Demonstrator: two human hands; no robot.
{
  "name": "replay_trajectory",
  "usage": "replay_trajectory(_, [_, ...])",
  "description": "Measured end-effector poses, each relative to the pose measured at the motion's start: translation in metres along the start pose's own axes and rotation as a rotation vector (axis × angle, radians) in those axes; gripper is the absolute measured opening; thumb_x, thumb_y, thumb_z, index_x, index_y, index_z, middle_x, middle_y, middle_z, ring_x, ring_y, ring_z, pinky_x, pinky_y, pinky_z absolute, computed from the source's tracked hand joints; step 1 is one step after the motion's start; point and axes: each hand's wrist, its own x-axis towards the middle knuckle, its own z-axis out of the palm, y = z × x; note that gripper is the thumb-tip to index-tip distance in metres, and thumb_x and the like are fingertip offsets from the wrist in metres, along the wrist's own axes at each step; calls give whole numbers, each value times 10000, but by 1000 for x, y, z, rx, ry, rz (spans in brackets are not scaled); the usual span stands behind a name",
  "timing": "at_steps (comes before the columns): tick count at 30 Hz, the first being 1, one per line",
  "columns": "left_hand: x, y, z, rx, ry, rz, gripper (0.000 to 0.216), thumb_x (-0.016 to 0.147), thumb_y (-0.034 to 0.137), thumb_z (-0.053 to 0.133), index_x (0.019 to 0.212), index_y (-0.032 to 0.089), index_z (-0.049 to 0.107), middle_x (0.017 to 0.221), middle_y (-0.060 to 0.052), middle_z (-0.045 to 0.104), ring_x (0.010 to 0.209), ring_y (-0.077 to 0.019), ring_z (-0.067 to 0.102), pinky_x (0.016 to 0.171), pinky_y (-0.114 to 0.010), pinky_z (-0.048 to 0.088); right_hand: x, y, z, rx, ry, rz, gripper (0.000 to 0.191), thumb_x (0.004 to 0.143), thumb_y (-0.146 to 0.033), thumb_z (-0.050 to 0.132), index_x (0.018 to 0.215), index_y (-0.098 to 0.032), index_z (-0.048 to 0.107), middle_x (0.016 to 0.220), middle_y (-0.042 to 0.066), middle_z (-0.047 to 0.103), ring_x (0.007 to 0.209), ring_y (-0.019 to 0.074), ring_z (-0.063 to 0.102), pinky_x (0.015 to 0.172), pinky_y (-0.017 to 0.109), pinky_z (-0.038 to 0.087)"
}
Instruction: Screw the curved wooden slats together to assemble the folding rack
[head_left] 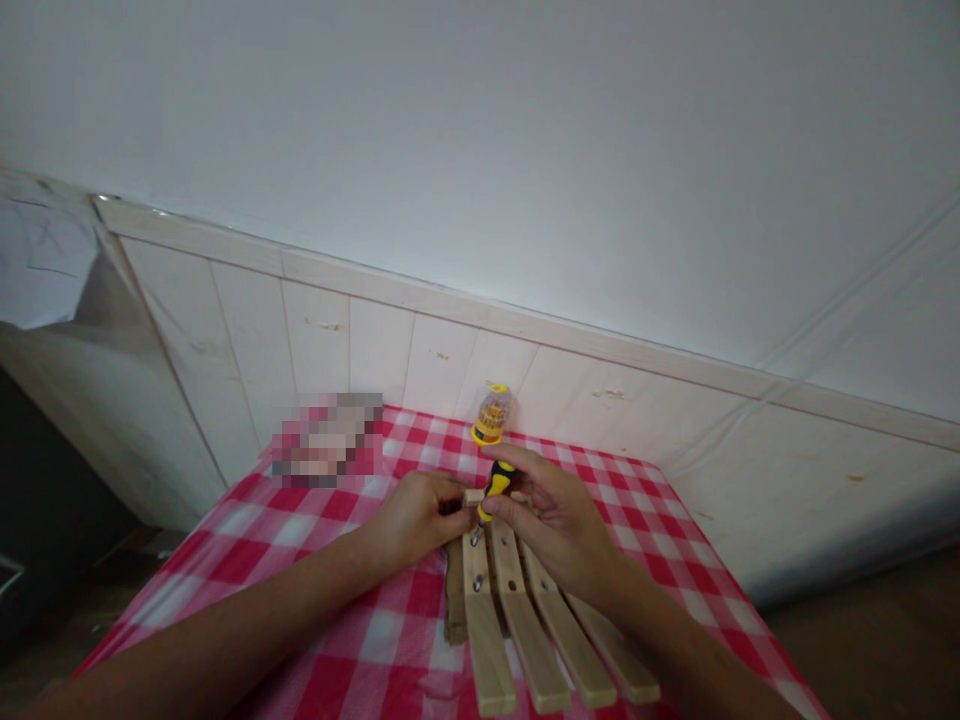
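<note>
A short yellow-and-black screwdriver [497,487] is gripped in my right hand [559,515], its shaft slanting down to a screw near the upper end of the leftmost wooden slat [487,640]. My left hand [424,515] is closed at the far left end of the same slat, thumb and fingers by the screwdriver's tip; part of its grip is hidden. Several pale wooden slats lie side by side, with screws or holes in their upper parts. A brown piece, cardboard-like [454,590], shows under their left side.
A clear bit container [493,412] with a yellow base and top stands behind my hands near the wall. The red-and-white checked tablecloth [360,610] covers the table. A pixelated item [330,440] lies at the back left. White wall panelling [442,360] borders the far edge.
</note>
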Motion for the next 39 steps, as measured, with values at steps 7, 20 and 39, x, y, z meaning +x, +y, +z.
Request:
replay_trajectory(7, [0,-1,0,-7,1,4,350,935,418,645,684,177,675,696,-19,636,681,-164,574,611,-245,376,0,-2,-1,10,16,-33,427,978,-289,731,1394,-359,667,1221,51,769,1070,207,754,925,334,627])
replay_trajectory(20, [1,-3,2,-15,-13,2,383,941,463,623,688,176,649,664,2,603,624,-138,514,592,-237,348,0,-8,-4,17,-34,-19,434,1020,-225,633,1446,-309,627,1292,76,761,1128,215,763,1014,395,614])
replay_trajectory(39, [0,2,-2,7,0,-10,375,923,458,673,678,174,671,653,-6,616,632,-155,542,594,-246,368,3,-13,-6,-71,-12,-80,434,986,-213,680,1407,-318,656,1229,71,780,1072,213,762,948,367,630])
